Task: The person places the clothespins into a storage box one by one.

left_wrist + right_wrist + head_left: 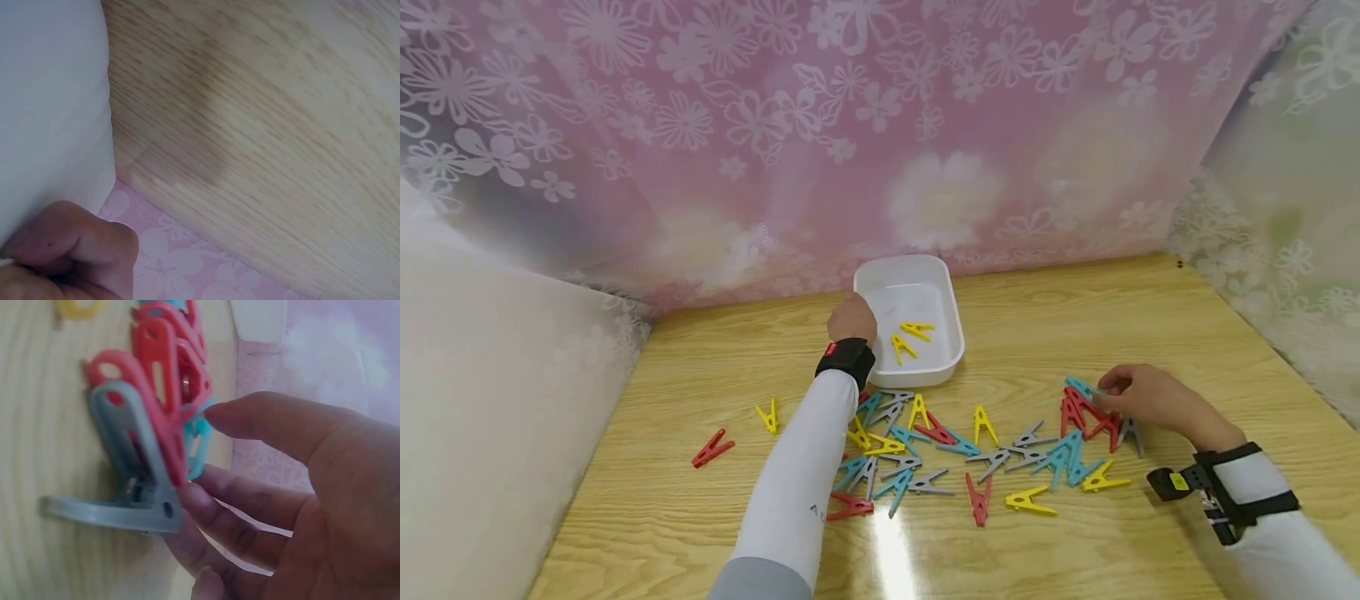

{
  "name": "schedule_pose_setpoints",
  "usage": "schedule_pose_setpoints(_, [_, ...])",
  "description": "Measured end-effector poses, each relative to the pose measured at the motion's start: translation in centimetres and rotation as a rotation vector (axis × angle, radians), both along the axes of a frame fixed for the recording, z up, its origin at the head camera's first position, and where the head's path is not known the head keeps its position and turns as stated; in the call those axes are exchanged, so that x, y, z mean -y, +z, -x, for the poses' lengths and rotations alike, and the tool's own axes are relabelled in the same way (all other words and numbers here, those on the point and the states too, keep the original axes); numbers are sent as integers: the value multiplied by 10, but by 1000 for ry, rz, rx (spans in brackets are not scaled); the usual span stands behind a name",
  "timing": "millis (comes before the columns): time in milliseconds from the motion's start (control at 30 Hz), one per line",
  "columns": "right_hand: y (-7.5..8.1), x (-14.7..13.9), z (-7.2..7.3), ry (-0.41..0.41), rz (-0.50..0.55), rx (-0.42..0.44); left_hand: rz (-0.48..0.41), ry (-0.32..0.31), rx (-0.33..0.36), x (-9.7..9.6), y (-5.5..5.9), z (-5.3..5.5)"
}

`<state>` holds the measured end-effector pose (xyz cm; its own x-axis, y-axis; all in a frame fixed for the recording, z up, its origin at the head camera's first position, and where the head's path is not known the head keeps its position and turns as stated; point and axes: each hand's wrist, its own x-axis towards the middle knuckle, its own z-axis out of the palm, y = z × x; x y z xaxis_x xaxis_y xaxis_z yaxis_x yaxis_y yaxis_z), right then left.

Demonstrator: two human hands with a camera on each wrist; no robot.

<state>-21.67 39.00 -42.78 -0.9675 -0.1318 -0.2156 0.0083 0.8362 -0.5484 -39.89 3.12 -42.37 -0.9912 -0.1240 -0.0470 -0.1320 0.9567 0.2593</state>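
Note:
My left hand (pixel 853 320) grips the left rim of a white plastic tub (pixel 956 325), its fingers curled over the edge. The left wrist view shows those curled fingers (pixel 81 250) against the tub wall (pixel 53 112). Two yellow clothespins (pixel 916 331) lie inside the tub. At the right, my right hand (pixel 1150 404) is spread beside a cluster of clothespins, fingers apart and fingertips right at them. In the right wrist view, the thumb (pixel 262 422) is near a teal clothespin (pixel 199 447), next to red clothespins (pixel 156 356) and a grey clothespin (pixel 140 469).
Several mixed clothespins (pixel 897 446) are scattered over the wooden table (pixel 700 533) in front of the tub. A red clothespin (pixel 712 448) and a yellow clothespin (pixel 768 415) lie apart at left. A pink flowered cloth (pixel 775 167) hangs behind the table.

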Motion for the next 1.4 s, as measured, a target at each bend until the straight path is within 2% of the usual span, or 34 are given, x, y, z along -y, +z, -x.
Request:
schedule_pose_setpoints(700, [-8, 1, -1, -21, -64, -33, -10, 15, 6, 1, -3, 4])
schedule_pose_setpoints(1100, [-1, 6, -7, -79, -175, 17, -26, 20, -26, 2, -5, 7])
schedule_pose_setpoints(1300, [0, 8, -6, -103, -158, -3, -10, 17, -33, 2, -7, 8])
schedule_pose_setpoints(1400, [2, 12, -3, -115, -136, -47, 3, 25, -47, 0, -9, 8])
